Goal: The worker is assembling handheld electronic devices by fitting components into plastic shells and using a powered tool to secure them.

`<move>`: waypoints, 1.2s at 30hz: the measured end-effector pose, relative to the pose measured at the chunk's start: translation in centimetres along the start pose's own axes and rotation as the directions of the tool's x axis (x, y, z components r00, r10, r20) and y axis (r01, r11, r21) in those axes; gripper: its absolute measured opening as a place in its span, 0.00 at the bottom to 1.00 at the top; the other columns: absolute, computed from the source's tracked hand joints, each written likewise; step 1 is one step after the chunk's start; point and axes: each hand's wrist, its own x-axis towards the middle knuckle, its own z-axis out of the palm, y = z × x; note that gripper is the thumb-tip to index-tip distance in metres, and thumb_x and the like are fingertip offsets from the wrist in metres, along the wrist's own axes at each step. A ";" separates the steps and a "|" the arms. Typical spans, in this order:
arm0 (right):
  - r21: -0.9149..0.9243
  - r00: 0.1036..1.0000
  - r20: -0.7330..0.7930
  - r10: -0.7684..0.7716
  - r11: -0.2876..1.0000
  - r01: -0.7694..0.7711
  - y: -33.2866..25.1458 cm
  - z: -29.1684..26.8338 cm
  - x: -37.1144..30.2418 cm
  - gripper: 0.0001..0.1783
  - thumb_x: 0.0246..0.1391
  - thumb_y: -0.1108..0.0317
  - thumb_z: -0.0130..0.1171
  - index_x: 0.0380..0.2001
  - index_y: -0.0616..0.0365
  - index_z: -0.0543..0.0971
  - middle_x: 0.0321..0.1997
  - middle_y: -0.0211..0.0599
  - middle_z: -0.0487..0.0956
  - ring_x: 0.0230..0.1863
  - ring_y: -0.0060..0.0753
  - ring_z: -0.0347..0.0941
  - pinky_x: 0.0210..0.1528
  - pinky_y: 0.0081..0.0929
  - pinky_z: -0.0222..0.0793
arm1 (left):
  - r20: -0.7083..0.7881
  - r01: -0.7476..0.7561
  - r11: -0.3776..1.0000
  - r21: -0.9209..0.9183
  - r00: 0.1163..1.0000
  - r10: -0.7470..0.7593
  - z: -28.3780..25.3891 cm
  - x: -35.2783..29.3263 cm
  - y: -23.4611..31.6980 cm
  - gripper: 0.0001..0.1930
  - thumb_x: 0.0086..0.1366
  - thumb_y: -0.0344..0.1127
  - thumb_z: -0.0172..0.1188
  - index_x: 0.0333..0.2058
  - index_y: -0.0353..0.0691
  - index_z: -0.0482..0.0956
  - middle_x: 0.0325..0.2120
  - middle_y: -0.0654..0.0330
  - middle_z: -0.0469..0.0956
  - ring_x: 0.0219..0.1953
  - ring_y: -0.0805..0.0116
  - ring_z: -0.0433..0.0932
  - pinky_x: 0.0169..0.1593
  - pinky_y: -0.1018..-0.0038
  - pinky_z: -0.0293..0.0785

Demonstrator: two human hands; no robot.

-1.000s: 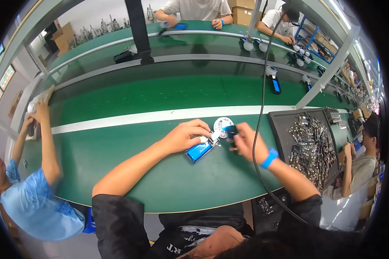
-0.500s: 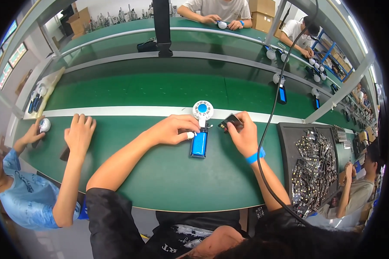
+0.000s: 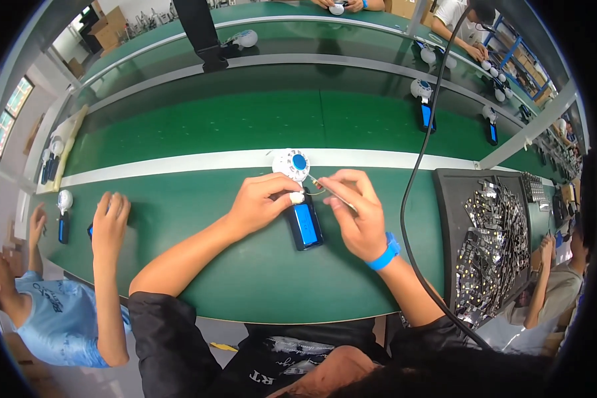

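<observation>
A handheld fan (image 3: 306, 224) lies in front of me on the green table, its black handle holding a blue battery and pointing toward me. Its round white head (image 3: 287, 161) has vents and a blue centre, and rests over the white strip. My left hand (image 3: 262, 202) pinches the fan at its neck, a white cover on the thumb. Between the fingers and thumb of my right hand (image 3: 363, 219) is a small circuit board (image 3: 339, 194), seen nearly edge-on. The board's far end is close to the neck, where a thin wire shows.
To my right stands a black tray (image 3: 446, 265) heaped with circuit boards (image 3: 487, 245). A black cable (image 3: 406, 219) hangs in front of it. Beyond the white strip runs a green belt (image 3: 212, 132) with more fans (image 3: 426, 114). At left, a co-worker's hands (image 3: 111, 222) are near another fan (image 3: 64, 219).
My right hand has brought the circuit board left to the fan's neck and turned it edge-on. The fan has tilted slightly. The co-worker's fan at left now lies on the table. The view has shifted.
</observation>
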 end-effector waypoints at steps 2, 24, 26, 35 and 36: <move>0.060 0.999 0.009 0.043 0.997 -0.043 -0.2 0.7 -0.3 0.24 0.59 0.88 0.52 0.58 0.65 0.77 0.56 0.48 0.75 0.54 0.41 0.77 0.51 0.30 0.80 | -0.038 0.003 1.000 -0.019 0.999 -0.003 0.2 -0.2 0.1 0.07 0.60 0.22 0.68 0.38 0.32 0.84 0.34 0.56 0.84 0.32 0.72 0.83 0.35 0.78 0.79; -0.150 0.982 0.178 -0.063 0.985 0.091 -0.6 1.2 0.0 0.24 0.47 0.88 0.58 0.51 0.67 0.79 0.54 0.50 0.79 0.55 0.50 0.79 0.56 0.35 0.76 | -0.161 0.179 0.963 0.199 0.976 -0.148 0.1 -0.7 2.8 0.08 0.52 0.31 0.72 0.32 0.37 0.87 0.23 0.55 0.82 0.21 0.68 0.79 0.27 0.72 0.73; -0.100 0.985 0.171 -0.025 0.994 0.043 -0.4 0.9 0.4 0.24 0.47 0.87 0.58 0.50 0.67 0.80 0.53 0.50 0.80 0.55 0.50 0.79 0.56 0.35 0.76 | -0.151 0.211 0.953 0.218 0.972 -0.180 -0.1 -0.5 3.0 0.08 0.52 0.31 0.72 0.32 0.37 0.87 0.24 0.56 0.83 0.23 0.66 0.80 0.28 0.72 0.74; 0.416 0.917 0.328 0.229 0.836 -0.357 1.4 -1.5 0.0 0.16 0.60 0.74 0.54 0.50 0.66 0.81 0.48 0.44 0.83 0.45 0.38 0.80 0.46 0.28 0.77 | 0.214 -0.295 0.898 0.325 0.948 0.234 -0.7 3.1 2.0 0.18 0.48 0.38 0.72 0.39 0.42 0.83 0.37 0.56 0.83 0.43 0.55 0.82 0.41 0.66 0.79; 0.482 0.805 0.476 0.354 0.661 -0.575 1.3 -1.3 0.0 0.17 0.62 0.72 0.53 0.51 0.66 0.80 0.47 0.42 0.83 0.43 0.36 0.80 0.44 0.27 0.77 | 0.324 -0.407 0.881 0.243 0.890 0.322 -0.9 3.8 1.5 0.20 0.48 0.40 0.71 0.41 0.43 0.82 0.39 0.57 0.82 0.47 0.54 0.81 0.44 0.64 0.79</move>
